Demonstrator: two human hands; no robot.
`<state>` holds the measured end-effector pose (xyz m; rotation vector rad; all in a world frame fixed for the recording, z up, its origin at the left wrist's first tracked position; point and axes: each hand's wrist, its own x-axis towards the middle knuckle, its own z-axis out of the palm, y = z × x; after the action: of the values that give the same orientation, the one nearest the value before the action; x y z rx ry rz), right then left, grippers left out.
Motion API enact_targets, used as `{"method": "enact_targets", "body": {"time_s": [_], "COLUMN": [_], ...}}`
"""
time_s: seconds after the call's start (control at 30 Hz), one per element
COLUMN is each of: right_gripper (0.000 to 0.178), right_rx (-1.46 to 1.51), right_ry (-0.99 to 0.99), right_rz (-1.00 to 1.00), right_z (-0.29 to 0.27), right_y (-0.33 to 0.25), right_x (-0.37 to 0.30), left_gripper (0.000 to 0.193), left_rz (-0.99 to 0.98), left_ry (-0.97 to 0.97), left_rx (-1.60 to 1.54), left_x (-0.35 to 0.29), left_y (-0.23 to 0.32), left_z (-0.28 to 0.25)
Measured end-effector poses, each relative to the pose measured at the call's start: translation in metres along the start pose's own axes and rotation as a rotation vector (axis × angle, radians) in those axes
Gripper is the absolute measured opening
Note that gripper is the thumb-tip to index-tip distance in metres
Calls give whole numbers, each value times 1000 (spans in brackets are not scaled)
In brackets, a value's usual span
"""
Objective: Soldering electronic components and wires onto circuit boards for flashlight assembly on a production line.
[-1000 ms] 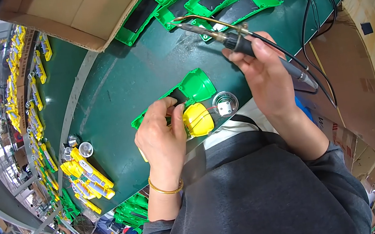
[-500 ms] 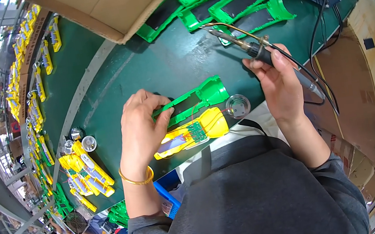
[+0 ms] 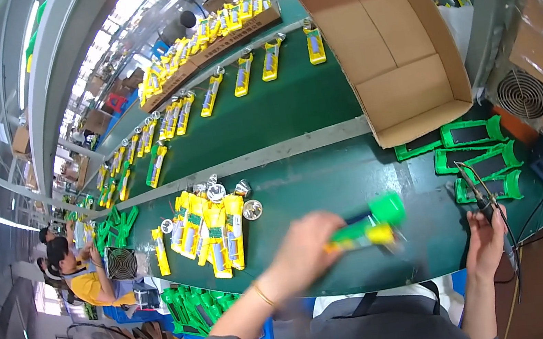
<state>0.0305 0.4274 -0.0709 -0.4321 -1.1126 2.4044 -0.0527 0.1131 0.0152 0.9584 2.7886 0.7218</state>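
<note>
My left hand [image 3: 306, 244], blurred by motion, is closed around a flashlight housing above the green bench [image 3: 316, 187]. The housing has a green shell [image 3: 387, 210] on top and a yellow half [image 3: 379, 235] below; smear hides whether the two are joined. In my right hand [image 3: 483, 244], at the bench's right side, is a soldering iron [image 3: 484, 203]. Its tip points up and away, and a thin brass tube runs beside it. Several green shells with dark inner panels [image 3: 489, 189] lie just beyond the iron.
Yellow housings with reflectors [image 3: 214, 229] are heaped left of my left hand. An open cardboard box [image 3: 403, 92] stands at the back. Yellow housings [image 3: 242, 76] line the green belt behind a grey rail. Green shells [image 3: 201, 308] fill a crate below left; a person [image 3: 90, 285] sits farther left.
The view has swung left and up. My left hand has lifted the green shell and yellow housing off the bench. The soldering iron stays in my right hand.
</note>
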Motion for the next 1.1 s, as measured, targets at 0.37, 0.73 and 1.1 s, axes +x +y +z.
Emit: {"method": "enact_targets", "body": {"time_s": [0.37,0.73,1.1], "right_gripper": [23,37,36], "right_rx": [5,-176,-261], "right_ry": [98,423,474], "right_rz": [-37,39,110], "right_z": [13,12,48], "right_y": [2,-38,-28], "right_x": [18,17,45], "left_gripper": [60,40,42], "left_rz": [-397,-789,-809], "left_ry": [278,612,448], "left_rx": [173,454,-2], "left_x": [138,271,319], "left_y": [-230,-386,-386], "left_z": [-64,-119,-129]}}
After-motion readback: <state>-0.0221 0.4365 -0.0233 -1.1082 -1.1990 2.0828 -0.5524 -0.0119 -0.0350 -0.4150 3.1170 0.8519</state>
